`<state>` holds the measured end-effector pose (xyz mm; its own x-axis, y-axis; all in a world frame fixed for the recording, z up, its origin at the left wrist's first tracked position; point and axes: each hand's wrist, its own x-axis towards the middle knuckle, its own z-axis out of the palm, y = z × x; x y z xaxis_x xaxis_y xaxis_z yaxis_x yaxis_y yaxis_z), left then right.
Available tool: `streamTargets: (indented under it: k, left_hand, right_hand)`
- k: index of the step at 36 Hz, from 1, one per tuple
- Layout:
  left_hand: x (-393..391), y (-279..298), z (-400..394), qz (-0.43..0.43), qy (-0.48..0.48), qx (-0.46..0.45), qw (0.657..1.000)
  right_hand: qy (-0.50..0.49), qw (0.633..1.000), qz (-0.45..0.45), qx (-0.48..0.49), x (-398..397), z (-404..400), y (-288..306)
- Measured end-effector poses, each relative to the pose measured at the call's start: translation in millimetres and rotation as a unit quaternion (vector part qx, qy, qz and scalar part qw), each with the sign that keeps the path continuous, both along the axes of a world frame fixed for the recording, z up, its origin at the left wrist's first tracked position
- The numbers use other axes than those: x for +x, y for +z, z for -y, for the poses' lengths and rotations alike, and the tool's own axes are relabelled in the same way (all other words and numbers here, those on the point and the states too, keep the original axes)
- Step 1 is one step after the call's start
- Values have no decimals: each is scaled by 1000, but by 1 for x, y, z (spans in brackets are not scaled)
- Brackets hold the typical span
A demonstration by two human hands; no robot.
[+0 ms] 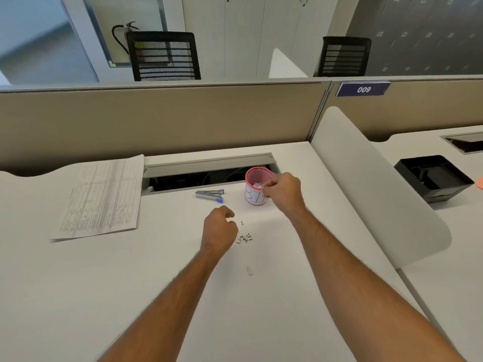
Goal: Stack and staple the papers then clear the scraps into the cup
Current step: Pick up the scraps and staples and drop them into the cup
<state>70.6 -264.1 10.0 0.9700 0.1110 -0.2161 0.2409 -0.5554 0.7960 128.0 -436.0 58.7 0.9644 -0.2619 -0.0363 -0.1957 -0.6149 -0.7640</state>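
Head view: white desk (130, 283) seen from above, both bare forearms reaching in. Right hand (283, 190) raised at the rim of the pink-rimmed cup (257, 189), fingertips pinched on a small white scrap (260, 187) just over the cup's mouth; more white bits visible inside. Cup standing upright near the open cable tray (209, 173) at the back of the desk. Left hand (219, 228) resting on the desk in a loose fist, fingers curled; whether anything sits inside, cannot tell. Small cluster of scraps (245, 237) just beside the left hand's knuckles, one more piece (249, 270) lying apart, nearer the body. Stapler (210, 194) lying flat, left of the cup. Stacked papers (102, 197) far left, well apart from both hands.
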Motion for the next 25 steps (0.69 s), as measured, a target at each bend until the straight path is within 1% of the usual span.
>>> streamTargets:
  k: [7, 16, 21, 25]
  left_hand:
    - [27, 4, 0, 16, 14, -10, 1000]
    - [47, -6, -4, 21, 6, 9, 1000]
    - [48, -15, -6, 20, -2, 21, 1000]
    - [43, -15, -7, 18, -26, 38, 999]
  right_hand:
    - [-17, 999, 25, -44, 39, -5, -6]
    - [24, 993, -25, -109, 65, -7, -33]
    - [13, 995, 8, -102, 63, -4, -34]
    - [6, 993, 65, -100, 52, -4, -30]
